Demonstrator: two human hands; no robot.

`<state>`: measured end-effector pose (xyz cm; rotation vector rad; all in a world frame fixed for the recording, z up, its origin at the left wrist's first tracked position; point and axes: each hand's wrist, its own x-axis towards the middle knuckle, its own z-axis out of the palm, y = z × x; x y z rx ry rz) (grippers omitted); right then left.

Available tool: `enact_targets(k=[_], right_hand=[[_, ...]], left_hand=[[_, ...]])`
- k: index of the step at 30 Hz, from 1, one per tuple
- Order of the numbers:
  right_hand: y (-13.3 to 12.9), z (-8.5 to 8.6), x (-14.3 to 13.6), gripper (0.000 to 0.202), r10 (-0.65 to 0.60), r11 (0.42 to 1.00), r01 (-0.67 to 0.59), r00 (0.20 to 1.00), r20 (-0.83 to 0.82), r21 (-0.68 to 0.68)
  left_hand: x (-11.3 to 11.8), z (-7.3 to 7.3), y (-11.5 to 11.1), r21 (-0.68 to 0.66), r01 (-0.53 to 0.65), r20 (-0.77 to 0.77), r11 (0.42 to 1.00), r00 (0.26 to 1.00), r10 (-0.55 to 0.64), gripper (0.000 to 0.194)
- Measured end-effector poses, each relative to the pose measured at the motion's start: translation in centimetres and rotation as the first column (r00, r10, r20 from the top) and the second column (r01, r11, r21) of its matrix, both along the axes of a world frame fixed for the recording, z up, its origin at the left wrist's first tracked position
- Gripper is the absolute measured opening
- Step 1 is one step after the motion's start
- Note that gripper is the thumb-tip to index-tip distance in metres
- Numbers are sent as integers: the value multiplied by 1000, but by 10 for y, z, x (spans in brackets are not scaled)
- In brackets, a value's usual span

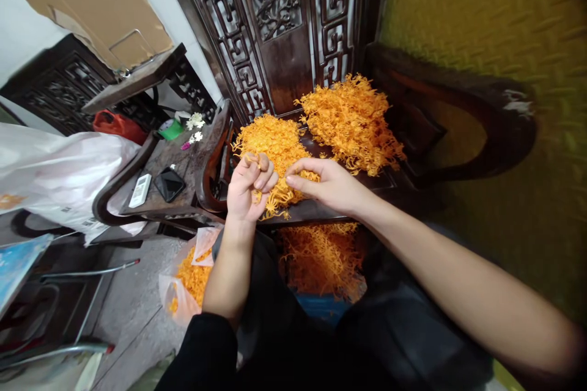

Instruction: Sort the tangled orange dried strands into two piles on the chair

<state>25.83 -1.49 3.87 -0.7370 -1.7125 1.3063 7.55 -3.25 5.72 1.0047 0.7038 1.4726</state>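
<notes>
Two heaps of small orange, branching, stringy pieces lie on a dark wooden chair seat: a left heap (273, 134) and a taller right heap (351, 125). Over the front of the left heap, my left hand (251, 186) is closed, fingers curled, with orange pieces showing between them. My right hand (321, 183) faces it, thumb and forefinger pinched close together. Orange shows around that pinch, but whether it is held or part of the heap behind is unclear. The two hands are apart by a small gap.
Below the seat, between my knees, more orange pieces (321, 256) fill a blue container (321, 306). A plastic bag (172, 299) of orange pieces stands on the floor. On the side table are green tape (170, 129), a black object (169, 184) and a white device (140, 190).
</notes>
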Motion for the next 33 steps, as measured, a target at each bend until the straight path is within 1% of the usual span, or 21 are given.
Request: enact_targets(k=[1,2,3,5,6,7,9,11,13,14,17,18,20,22,23,26,28,29,30,31,33], right_hand=[[1,0,1,34,-29,999,29,1000,1,25],[2,-1,1,34,-64,998,64,998,-2,14],[2,-2,1,35,-105,994,105,994,-18,-31],[2,-6,-2,37,-180,969,157,978,-108,-192],[1,-9,-5,39,-190,949,134,966,-176,-285],[0,-11,-8,41,-182,927,81,952,-248,-366],[-2,-12,-11,46,-143,881,-48,921,-362,-470],[-1,-11,-7,49,-106,843,-142,902,-419,-519],[4,-7,7,49,-109,819,-182,882,-458,-545],[7,-5,17,48,-134,816,-179,867,-481,-550],[16,1,45,44,-260,839,-79,811,-525,-538],[17,2,51,41,-290,849,-27,811,-508,-528],[14,3,55,35,-304,864,55,849,-432,-501],[7,3,51,34,-272,881,81,893,-358,-466],[2,3,48,35,-242,890,67,908,-342,-451],[-11,3,36,33,-99,908,-31,954,-284,-419],[-17,1,26,37,24,921,-62,994,-103,-383],[-19,0,20,41,62,936,-53,998,15,-347],[-21,-1,14,43,69,957,-32,990,121,-289],[-21,-3,9,42,51,978,-8,979,197,-209],[-18,-9,0,33,-42,999,45,961,272,-4]], left_hand=[[0,0,0,-5,26,0,1000,1000,-26,44],[1,0,0,-11,53,-2,999,999,-53,42],[2,0,0,-19,75,-2,997,997,-75,41],[5,0,1,-38,110,11,993,994,-109,38],[7,0,1,-46,126,30,991,992,-125,36],[8,0,2,-54,143,57,988,989,-140,34],[8,1,3,-92,175,106,980,981,-165,30],[4,2,4,-148,182,135,972,977,-162,24],[-6,3,4,-194,168,155,967,978,-139,21],[-12,4,5,-199,152,170,968,978,-119,21],[-28,4,6,-178,90,211,980,976,-52,21],[-31,4,7,-171,80,214,982,976,-42,20],[-31,3,8,-166,85,205,982,978,-50,19],[-26,2,9,-159,83,193,984,980,-51,19],[-23,1,9,-152,70,193,986,980,-40,19],[-14,0,10,-124,6,208,992,978,20,20],[-8,-2,11,-107,-23,221,994,974,46,21],[-5,-3,12,-97,-33,226,995,973,54,22],[-1,-4,12,-86,-35,230,996,972,54,21],[2,-4,12,-72,-32,232,997,971,48,20],[7,-4,11,-53,-26,218,998,975,37,18]])
